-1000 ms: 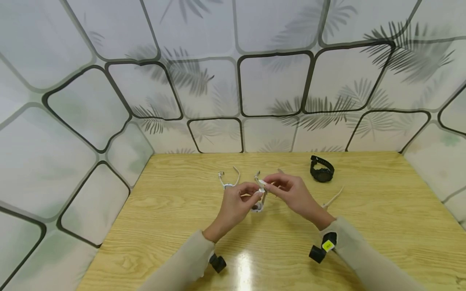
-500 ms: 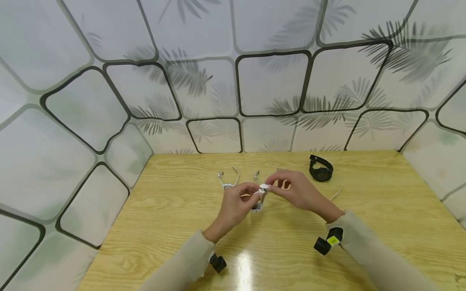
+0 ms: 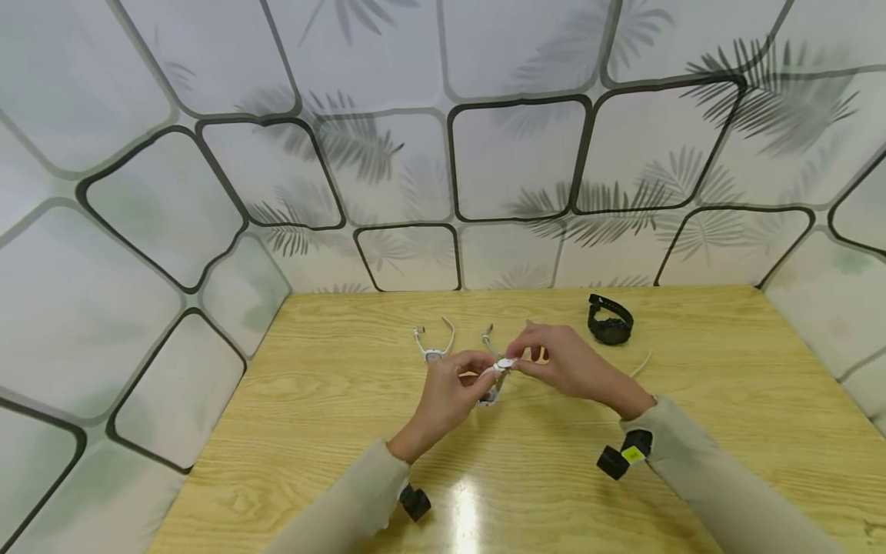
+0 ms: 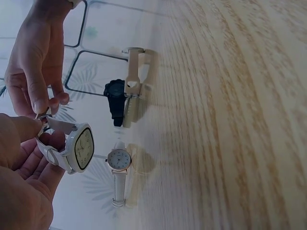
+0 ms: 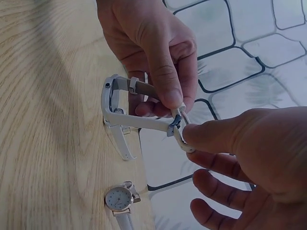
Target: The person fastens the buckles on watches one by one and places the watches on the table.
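Observation:
Both hands hold a white wristwatch (image 4: pixel 84 149) by its strap ends, its rounded-square dial hanging below. My left hand (image 3: pixel 450 391) pinches one strap end between thumb and fingertips. From the other side, my right hand (image 3: pixel 564 365) pinches the second strap end between thumb and index finger. Between the two thumbs, the right wrist view shows the metal buckle (image 5: pixel 175 125), with the strap ends meeting there. The watch case (image 5: pixel 109 98) faces away from the right wrist camera. In the head view, the hands partly cover the held watch.
A black watch (image 3: pixel 612 327) lies at the back right. Another white watch (image 3: pixel 433 355) lies left of the hands. In the left wrist view are a round rose-gold-rimmed watch (image 4: pixel 119 159) and a pale pinkish strap (image 4: pixel 133 74). A patterned wall covering (image 3: pixel 522 161) rises behind the wooden table (image 3: pixel 332 415).
My right hand has shifted slightly right, and the strap end it pinches has turned and come down against the one in my left hand. My left hand stays nearly still.

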Action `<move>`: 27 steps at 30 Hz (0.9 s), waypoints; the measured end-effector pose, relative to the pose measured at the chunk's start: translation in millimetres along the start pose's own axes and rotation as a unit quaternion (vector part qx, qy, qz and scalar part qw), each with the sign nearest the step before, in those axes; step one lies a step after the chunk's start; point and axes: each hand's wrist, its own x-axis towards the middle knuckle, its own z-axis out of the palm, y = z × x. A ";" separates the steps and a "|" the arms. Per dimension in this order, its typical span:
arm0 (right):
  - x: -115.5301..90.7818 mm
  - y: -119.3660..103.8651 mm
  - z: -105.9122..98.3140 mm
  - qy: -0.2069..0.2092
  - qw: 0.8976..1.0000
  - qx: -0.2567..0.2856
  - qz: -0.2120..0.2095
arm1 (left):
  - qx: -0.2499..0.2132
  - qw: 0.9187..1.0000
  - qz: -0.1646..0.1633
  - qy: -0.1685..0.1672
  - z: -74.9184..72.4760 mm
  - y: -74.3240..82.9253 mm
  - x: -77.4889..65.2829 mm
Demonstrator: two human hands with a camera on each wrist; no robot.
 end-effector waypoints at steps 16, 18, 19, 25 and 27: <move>-4.3 5.5 19.7 0.072 0.990 0.109 0.044 | -0.008 1.000 -0.002 0.014 -2.4 3.5 0.4; -6.2 6.8 23.8 0.082 0.985 0.141 0.052 | -0.018 1.000 -0.006 0.015 -2.5 4.1 0.3; -7.0 7.6 25.9 0.086 0.982 0.158 0.056 | -0.023 1.000 -0.008 0.016 -2.4 4.2 0.4; -10.4 11.5 36.4 0.112 0.961 0.241 0.077 | -0.031 0.999 -0.009 0.023 -1.5 3.5 1.2; -10.9 11.9 38.6 0.116 0.958 0.250 0.083 | -0.031 0.999 -0.009 0.020 -1.0 2.3 1.5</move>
